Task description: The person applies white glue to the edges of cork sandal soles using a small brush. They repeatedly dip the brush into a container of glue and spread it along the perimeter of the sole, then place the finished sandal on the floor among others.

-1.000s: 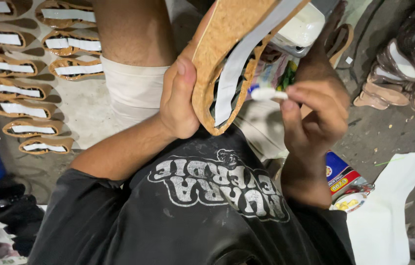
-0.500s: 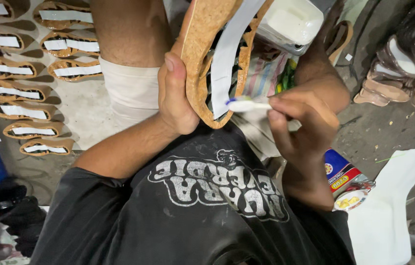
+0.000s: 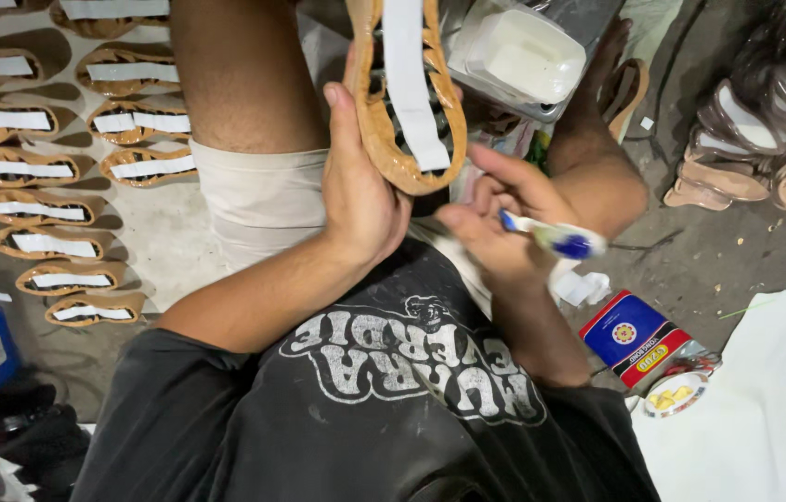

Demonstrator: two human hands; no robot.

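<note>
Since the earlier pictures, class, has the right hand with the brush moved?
Yes. The right hand has dropped away from the sole, taking the brush below its tip, nearer the red-and-blue packet.

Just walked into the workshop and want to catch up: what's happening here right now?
A person sitting on the floor holds a tan sandal sole with a white strip down its middle upright in the left hand. The right hand holds a small white-and-blue brush just below the sole, not touching it. An open white tub sits beyond. Rows of similar soles with white strips lie on the floor to the left.
</note>
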